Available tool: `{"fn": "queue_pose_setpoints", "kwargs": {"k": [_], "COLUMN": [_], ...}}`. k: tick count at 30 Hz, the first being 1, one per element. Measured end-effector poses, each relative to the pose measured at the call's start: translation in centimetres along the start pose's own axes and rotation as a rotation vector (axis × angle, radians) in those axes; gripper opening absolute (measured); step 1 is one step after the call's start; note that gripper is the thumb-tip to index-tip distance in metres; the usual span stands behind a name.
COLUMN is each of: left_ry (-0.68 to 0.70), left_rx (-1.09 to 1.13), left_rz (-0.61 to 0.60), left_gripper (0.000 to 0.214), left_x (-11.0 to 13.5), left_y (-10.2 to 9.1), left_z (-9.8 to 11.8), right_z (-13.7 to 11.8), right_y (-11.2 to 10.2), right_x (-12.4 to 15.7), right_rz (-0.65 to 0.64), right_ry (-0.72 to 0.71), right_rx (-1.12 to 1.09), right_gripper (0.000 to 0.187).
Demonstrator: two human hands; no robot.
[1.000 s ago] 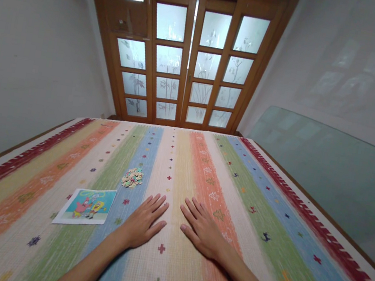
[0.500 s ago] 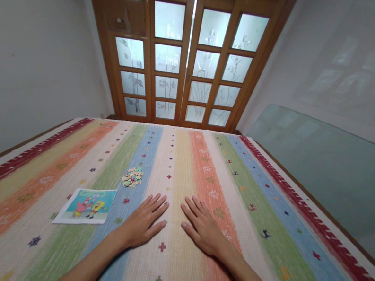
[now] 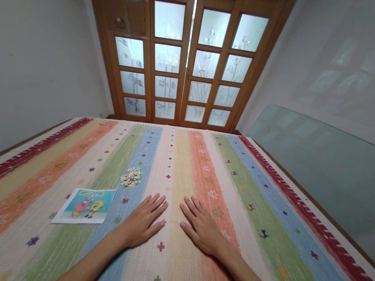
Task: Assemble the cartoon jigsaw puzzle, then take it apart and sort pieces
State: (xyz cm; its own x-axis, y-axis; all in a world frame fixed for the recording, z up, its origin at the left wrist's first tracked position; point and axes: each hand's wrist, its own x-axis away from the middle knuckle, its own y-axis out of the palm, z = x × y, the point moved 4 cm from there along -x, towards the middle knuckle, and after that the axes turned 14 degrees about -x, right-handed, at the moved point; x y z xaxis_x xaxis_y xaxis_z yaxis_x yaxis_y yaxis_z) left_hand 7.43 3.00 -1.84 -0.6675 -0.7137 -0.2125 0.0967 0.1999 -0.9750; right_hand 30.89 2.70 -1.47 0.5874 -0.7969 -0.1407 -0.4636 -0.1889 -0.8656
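Barely anything has moved since a moment ago: my left hand (image 3: 141, 221) and right hand (image 3: 202, 229) stay spread flat and empty, palms down side by side on the striped cloth (image 3: 271, 197). Just beyond the left one sits a small heap of puzzle pieces (image 3: 131, 176), with a cartoon picture card (image 3: 85, 206) nearer and further left; a careless sweep of that hand could, I judge, scatter the pieces. Nothing blocks the way to them, while a glass sheet (image 3: 330, 169) stands along the right wall.
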Motion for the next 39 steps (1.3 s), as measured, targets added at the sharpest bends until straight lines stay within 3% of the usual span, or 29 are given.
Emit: {"fn": "queue_pose_setpoints", "kwargs": {"k": [39], "left_ry": [-0.003], "left_rx": [0.008], "left_rz": [0.007], "left_gripper": [0.056], "left_x": [-0.02], "left_y": [0.37], "left_z": [-0.18], "right_z": [0.21], "right_y": [0.12], "right_x": [0.06], "right_rz": [0.017], "right_ry": [-0.013], "right_rx": [0.005], "right_gripper": [0.056]}}
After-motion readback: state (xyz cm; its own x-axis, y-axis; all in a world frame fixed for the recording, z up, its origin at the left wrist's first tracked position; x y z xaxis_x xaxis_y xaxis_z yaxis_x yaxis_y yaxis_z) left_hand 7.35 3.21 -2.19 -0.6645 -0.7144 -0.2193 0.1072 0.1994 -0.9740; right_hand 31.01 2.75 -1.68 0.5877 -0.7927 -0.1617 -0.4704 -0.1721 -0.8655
